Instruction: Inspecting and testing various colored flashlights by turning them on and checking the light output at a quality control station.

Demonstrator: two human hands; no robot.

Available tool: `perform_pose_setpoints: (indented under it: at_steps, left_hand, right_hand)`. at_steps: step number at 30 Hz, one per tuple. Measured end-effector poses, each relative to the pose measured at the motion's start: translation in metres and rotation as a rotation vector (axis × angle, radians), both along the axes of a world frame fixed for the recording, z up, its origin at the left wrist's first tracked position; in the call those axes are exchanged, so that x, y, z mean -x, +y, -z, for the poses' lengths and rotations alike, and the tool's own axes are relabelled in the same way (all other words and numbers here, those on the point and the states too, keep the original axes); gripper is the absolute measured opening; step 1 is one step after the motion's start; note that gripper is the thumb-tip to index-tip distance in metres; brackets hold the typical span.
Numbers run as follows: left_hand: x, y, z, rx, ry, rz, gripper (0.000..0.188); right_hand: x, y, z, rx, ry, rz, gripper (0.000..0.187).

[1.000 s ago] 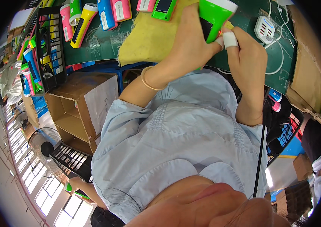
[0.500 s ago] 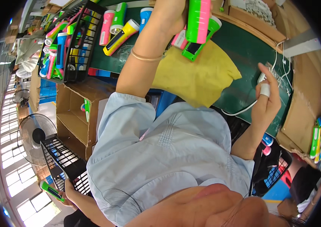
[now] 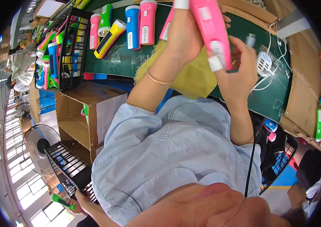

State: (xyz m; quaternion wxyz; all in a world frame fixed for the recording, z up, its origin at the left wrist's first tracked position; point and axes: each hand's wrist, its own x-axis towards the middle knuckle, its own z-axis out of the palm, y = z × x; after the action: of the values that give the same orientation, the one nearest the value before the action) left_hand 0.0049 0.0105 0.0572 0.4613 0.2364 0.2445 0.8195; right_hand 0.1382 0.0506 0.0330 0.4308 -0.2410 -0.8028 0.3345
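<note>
Pink flashlight (image 3: 212, 24), one: upper centre of the frame, raised above the worktop (image 3: 109, 67), lower end slanting right, upper end cut off by the frame edge.

Left hand (image 3: 186, 42): closed round the flashlight from behind, fingertips showing past its right side; probably bearing the weight.

Right hand (image 3: 240, 72): half curled about the lower end, white-wrapped thumb beside or on the casing, which of these cannot be told; seemingly a steadying hold that leaves the pale panel in view.

Yellow cloth (image 3: 194, 82), one: on the worktop below the hands, overhanging its near edge; likely laid there to spare casings from scratches.

White charger block (image 3: 262, 65), one, with cables: right of the hands, presumably kept within reach.

Loose flashlights, upper left: pink (image 3: 94, 32), green (image 3: 105, 19), yellow (image 3: 109, 41), blue (image 3: 132, 28), second pink (image 3: 147, 22); set side by side, perhaps for easy picking.

Black basket (image 3: 66, 84), far upper left: mixed flashlights, packed closely.

Cardboard box (image 3: 92, 102), left: open-fronted, beneath the worktop's level.

Fan (image 3: 42, 145), lower left.
</note>
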Motion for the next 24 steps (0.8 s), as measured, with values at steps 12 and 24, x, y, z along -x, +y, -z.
perform_pose_setpoints:
  at_steps: [12, 24]
  left_hand:
    - [0.017, 0.011, 0.028, 0.272, 0.153, 0.055, 0.053]
    - [0.423, 0.026, 0.116, 1.716, 1.763, -0.948, 0.065]
  right_hand:
    - [-0.033, 0.037, 0.028, 0.493, -0.062, -0.155, 0.036]
    - [-0.085, 0.104, 0.031, 0.488, 0.201, 0.246, 0.033]
